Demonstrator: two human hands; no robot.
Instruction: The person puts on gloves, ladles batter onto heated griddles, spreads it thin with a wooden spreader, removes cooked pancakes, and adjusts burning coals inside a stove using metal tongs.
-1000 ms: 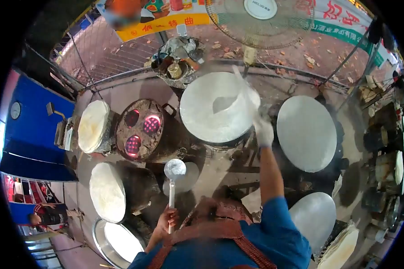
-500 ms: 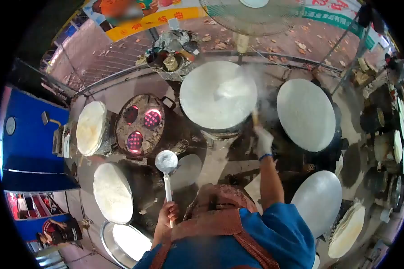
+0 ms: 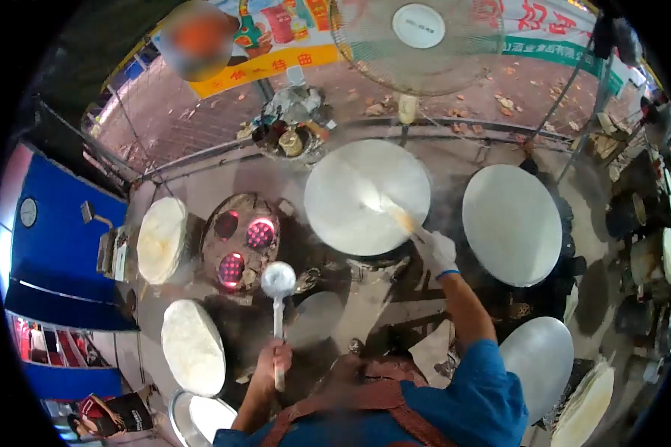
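Observation:
My left hand (image 3: 274, 360) is wrapped round the long pale handle of a ladle (image 3: 279, 280), its whitish bowl pointing away from me. On my right hand (image 3: 438, 254) is a white glove. Its fingers close on a short wooden-handled tool (image 3: 404, 220) with a white-coated end; its exact kind is unclear. That end rests at or just above the white layer on the middle round griddle (image 3: 335, 212). Faint steam hangs around it. To the right of my gloved hand stands another round griddle (image 3: 511, 226) with a pale surface.
A stove (image 3: 247, 216) with glowing coal holes stands left of the griddle. Stacked thin flatbreads (image 3: 162, 240) and a white-covered round pan (image 3: 192, 348) lie further left. A metal basin (image 3: 179, 421) is lower left, a bare griddle (image 3: 538, 365) lower right. A fan (image 3: 417, 56) stands ahead.
My right hand has brought the tool inward over the middle griddle, its end now on the left. The left hand keeps the ladle in nearly the same place. The camera view has tilted up.

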